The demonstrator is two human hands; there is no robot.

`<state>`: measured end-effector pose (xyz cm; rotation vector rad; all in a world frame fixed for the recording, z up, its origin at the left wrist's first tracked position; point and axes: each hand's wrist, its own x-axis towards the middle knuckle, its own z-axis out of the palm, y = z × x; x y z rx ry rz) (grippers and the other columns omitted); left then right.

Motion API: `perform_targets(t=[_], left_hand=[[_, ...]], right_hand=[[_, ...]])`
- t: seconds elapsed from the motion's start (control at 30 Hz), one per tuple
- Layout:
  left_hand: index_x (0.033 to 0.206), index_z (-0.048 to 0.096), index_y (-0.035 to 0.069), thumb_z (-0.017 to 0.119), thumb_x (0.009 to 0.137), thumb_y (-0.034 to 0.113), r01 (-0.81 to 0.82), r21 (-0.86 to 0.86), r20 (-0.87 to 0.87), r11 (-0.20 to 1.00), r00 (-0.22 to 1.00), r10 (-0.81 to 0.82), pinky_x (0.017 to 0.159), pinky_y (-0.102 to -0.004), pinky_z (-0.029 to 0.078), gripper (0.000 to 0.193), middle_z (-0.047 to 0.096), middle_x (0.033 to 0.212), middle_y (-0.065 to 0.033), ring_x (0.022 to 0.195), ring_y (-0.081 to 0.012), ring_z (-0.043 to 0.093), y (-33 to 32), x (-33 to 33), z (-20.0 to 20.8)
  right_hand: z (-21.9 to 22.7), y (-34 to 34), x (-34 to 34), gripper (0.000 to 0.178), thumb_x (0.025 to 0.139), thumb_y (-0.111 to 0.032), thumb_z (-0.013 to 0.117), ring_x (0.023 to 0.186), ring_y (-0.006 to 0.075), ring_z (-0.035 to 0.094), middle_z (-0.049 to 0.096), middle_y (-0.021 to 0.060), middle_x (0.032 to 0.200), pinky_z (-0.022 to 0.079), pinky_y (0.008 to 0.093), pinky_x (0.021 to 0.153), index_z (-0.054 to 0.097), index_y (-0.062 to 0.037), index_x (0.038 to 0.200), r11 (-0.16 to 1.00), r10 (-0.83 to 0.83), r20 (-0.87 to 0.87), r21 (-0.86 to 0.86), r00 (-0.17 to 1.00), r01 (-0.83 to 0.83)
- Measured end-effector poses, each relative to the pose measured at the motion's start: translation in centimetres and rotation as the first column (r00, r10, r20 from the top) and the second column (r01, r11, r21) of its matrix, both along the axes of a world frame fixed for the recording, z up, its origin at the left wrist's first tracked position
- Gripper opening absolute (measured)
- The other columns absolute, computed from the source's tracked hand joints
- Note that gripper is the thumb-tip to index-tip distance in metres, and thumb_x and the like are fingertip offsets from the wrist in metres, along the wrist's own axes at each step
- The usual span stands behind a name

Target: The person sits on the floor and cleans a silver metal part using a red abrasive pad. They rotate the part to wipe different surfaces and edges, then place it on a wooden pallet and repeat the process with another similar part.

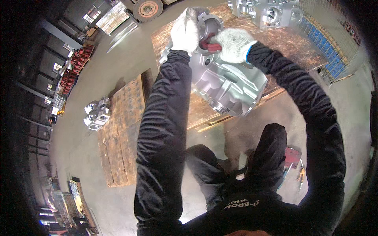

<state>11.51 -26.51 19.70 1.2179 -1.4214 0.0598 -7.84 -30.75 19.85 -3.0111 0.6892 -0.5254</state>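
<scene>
Holding a red pad (210, 46) in the gloved right hand (235, 45), with fingers bent closed around it at the round opening of a silver casting (232, 84), perhaps so gripped to follow the curved inner wall. Bracing the opening's other side with the gloved left hand (186, 33), set over the rim, likely to steady the casting against the right hand's push; cannot tell how far around the metal those fingers close, with the far side hidden. Resting the casting on a wooden platform (291, 51), near its front edge and between the forearms, probably for easy reach with both arms. Farther back on the same wood, more silver castings (271, 16), apart from the working area, presumably for elbow room. Off to the right, a wire-mesh crate (328, 49) with blue inside. Out to the left, a lower wooden pallet (124, 122), with another shiny metal part (97, 114) just beside it
</scene>
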Motion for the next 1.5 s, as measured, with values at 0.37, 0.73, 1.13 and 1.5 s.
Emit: perform_targets(t=[0.37, 0.73, 1.13, 1.5], left_hand=[[0.124, 0.069, 0.003, 0.042, 0.112, 0.035, 0.129, 0.029, -0.236, 0.991, 0.964, -0.118, 0.099, -0.0375, 0.05, 0.044, 0.073, 0.117, -0.0159, 0.109, -0.0255, 0.067, -1.4, 0.9, -0.3], [0.126, 0.066, 0.0, 0.039, 0.113, 0.038, 0.169, 0.074, -0.156, 0.983, 0.975, -0.156, 0.105, -0.0361, 0.047, 0.049, 0.07, 0.125, -0.0136, 0.117, -0.0235, 0.063, -0.9, -0.5, 0.5], [0.123, 0.069, 0.001, 0.044, 0.11, 0.031, 0.127, 0.121, -0.137, 0.984, 0.984, -0.11, 0.101, -0.0376, 0.049, 0.041, 0.073, 0.119, -0.0165, 0.113, -0.0282, 0.068, 1.6, 0.0, -0.3], [0.123, 0.069, 0.0, 0.043, 0.113, 0.034, 0.118, 0.031, -0.236, 0.993, 0.966, -0.107, 0.097, -0.0343, 0.05, 0.043, 0.073, 0.117, -0.0116, 0.105, -0.0204, 0.066, -0.6, 1.0, -0.4]], right_hand=[[-2.7, -0.8, 3.4, 0.036, 0.095, -0.011, 0.06, 0.084, 0.032, 0.066, 0.064, 0.0182, 0.103, 0.06, 0.04, 0.07, 0.052, 0.0047, 0.126, -0.499, -0.806, 0.399, -0.061, 0.437, -0.864], [-4.0, -5.0, 0.0, 0.053, 0.086, -0.021, 0.071, 0.077, 0.028, 0.072, 0.074, 0.0142, 0.094, 0.059, 0.0412, 0.068, 0.065, -0.0161, 0.139, 0.963, 0.181, 0.183, 0.164, 0.966, -0.211], [-3.8, 3.2, 1.0, 0.03, 0.094, -0.019, 0.065, 0.069, 0.0233, 0.064, 0.066, 0.0131, 0.087, 0.055, 0.0283, 0.061, 0.059, 0.0013, 0.116, -0.376, -0.648, 0.466, 0.492, 0.603, -0.785], [-0.6, 2.8, 1.5, 0.028, 0.09, -0.015, 0.069, 0.073, 0.0185, 0.065, 0.068, 0.0079, 0.089, 0.055, 0.0321, 0.062, 0.065, -0.001, 0.113, 0.008, -0.548, 0.646, 0.639, 0.531, -0.769]])
